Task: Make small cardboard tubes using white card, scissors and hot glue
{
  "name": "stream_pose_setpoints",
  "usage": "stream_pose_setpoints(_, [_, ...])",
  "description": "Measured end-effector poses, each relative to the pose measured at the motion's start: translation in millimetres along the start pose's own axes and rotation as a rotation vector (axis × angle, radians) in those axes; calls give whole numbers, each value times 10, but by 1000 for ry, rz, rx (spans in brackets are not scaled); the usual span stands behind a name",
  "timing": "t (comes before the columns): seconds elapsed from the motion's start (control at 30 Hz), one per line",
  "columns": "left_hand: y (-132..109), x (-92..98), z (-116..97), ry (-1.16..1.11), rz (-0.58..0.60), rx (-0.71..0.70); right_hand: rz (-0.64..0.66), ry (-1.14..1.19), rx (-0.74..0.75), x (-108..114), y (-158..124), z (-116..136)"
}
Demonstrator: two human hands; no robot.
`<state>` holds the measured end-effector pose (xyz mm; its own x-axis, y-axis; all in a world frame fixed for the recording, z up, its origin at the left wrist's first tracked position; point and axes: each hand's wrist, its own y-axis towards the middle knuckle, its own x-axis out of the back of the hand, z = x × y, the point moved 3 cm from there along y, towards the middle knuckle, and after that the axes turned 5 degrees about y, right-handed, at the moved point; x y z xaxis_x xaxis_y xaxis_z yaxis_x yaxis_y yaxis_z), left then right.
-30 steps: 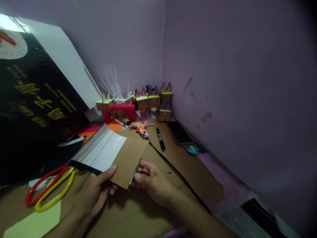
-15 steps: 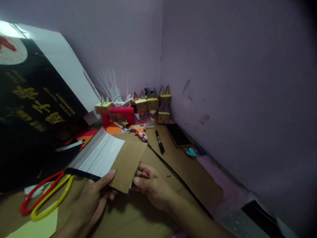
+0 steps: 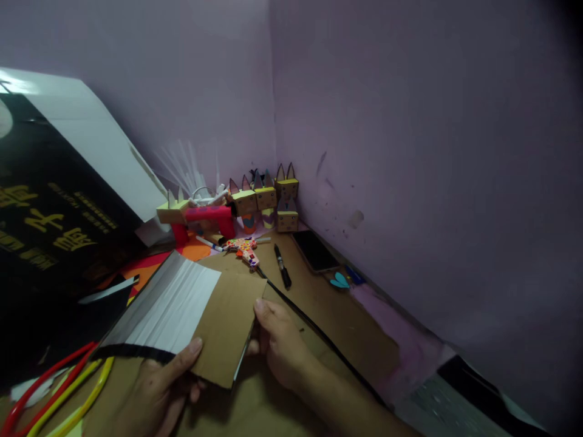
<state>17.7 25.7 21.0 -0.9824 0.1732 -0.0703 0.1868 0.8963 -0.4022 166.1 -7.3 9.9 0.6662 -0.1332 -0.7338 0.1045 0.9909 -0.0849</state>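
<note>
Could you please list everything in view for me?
card: one, white and brown, in both hands
handles: two loops, red and yellow, lower left
strip: one, white, left
box: one, black and white, left
heads: five, yellow-brown, along the back
body: one, red, by the leftmost head
tubes: two, orange and yellow, below heads
sticks: several, white, back
marker: one, white and blue, centre
glue gun: one, multicoloured, centre
cord: one, black, centre
pen: one, black, centre
phone: one, black, at right
cutout: one, turquoise, below the phone
paper: several, orange, red, pink, both sides
tabletop: one, brown, beneath
walls: two, purple, background
left hand: one, thumb on the card
right hand: one, on the card's right edge
</note>
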Motion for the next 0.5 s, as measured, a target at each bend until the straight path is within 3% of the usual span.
stream_pose_setpoints(0.23, [-62,-10,-53,68,-56,33,-58,-62,28,36,24,-24])
stream_pose_setpoints(0.4, [-67,-28,-36,117,9,68,-73,-115,59,43,17,-30])
stream_pose_setpoints(0.5, [-62,-39,-46,97,4,-11,-91,-169,83,44,16,-20])
